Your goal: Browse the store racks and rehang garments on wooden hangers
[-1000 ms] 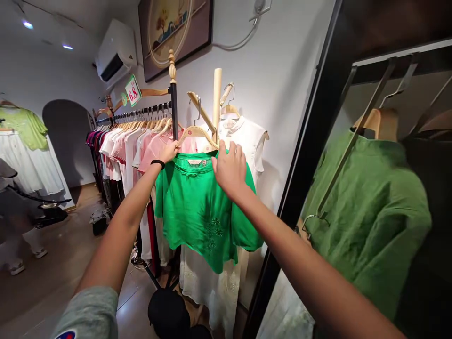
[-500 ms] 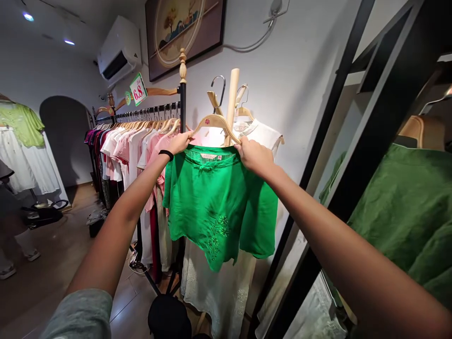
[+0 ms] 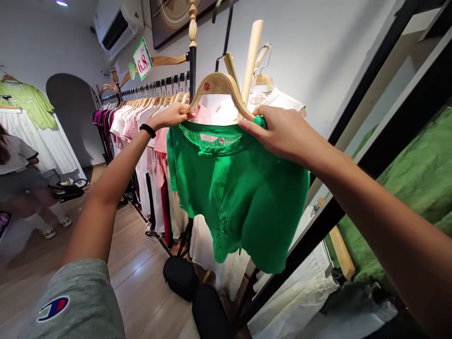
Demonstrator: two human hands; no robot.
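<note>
Before me hangs a green blouse (image 3: pixel 226 188) with a knotted tie at its neckline and leafy embroidery near the hem. A wooden hanger (image 3: pixel 219 83) with a small red flower mark is inside its shoulders. At the left shoulder, my left hand (image 3: pixel 173 115) is closed in a pinch around the hanger's end. My right hand (image 3: pixel 278 129) grips the other shoulder, thumb in front, green cloth bunched beside the fingers. That end of the hanger is hidden. Behind the hanger rises a light wooden post (image 3: pixel 252 66), with a white top (image 3: pixel 282 98) hanging near it.
A rack of clothes (image 3: pixel 141 122) with a price sign (image 3: pixel 143 59) runs along the left. Black round objects (image 3: pixel 181 278) sit on the floor below. A dark frame (image 3: pixel 339 212) with green garments (image 3: pixel 420 174) stands close on my right. A person (image 3: pixel 21 174) is at the far left.
The blouse and hanger have come closer to me, the right side swinging forward, with both hands still gripping. My view has tilted downward, and more of the person at the left shows.
</note>
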